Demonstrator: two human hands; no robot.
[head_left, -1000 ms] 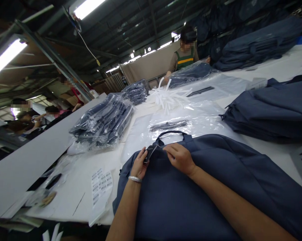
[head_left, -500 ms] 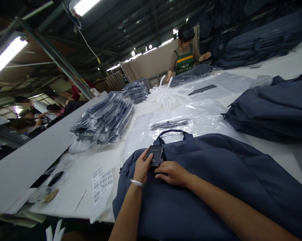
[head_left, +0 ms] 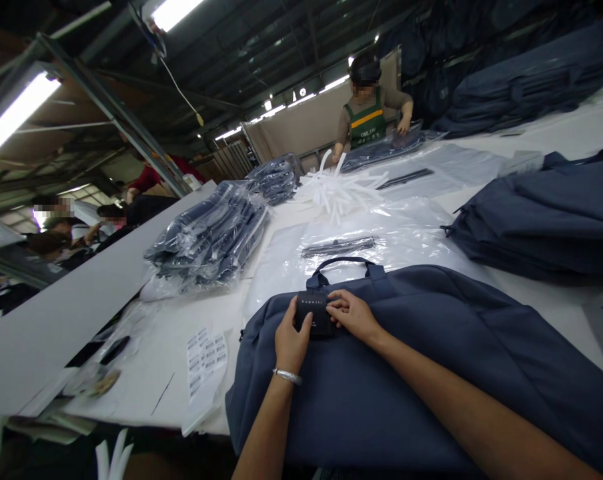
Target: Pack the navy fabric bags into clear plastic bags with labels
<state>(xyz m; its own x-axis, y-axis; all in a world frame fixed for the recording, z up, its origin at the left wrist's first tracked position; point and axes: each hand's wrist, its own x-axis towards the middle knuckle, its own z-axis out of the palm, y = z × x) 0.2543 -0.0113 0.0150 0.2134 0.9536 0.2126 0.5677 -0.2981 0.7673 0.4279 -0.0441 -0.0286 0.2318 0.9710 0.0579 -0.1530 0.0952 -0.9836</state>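
Observation:
A large navy-blue bag point(head_left: 411, 373) lies flat in front of me, with its short carry handle point(head_left: 342, 260) standing up at the far edge. On the bag, close to that handle, is a black hang tag point(head_left: 313, 303) with light lettering. My left hand point(head_left: 292, 339) grips the tag from its left side, thumb across the front. At the tag's right edge, the bent fingers of my right hand point(head_left: 352, 316) pinch it; their tips are partly hidden. A silver bracelet point(head_left: 287, 376) circles my left wrist.
Clear plastic bags point(head_left: 291, 257) lie beyond the bag. Plastic-wrapped goods point(head_left: 211, 233) are piled left, white strips point(head_left: 339, 190) farther back. A barcode label sheet point(head_left: 205, 367) lies at left, another navy bag point(head_left: 546, 213) at right. A co-worker point(head_left: 366, 113) stands across the table.
My right hand has moved up from below the tag to its right edge. The tag now lies straighter, facing me. Across the table, the co-worker's raised hand has come down onto a wrapped item.

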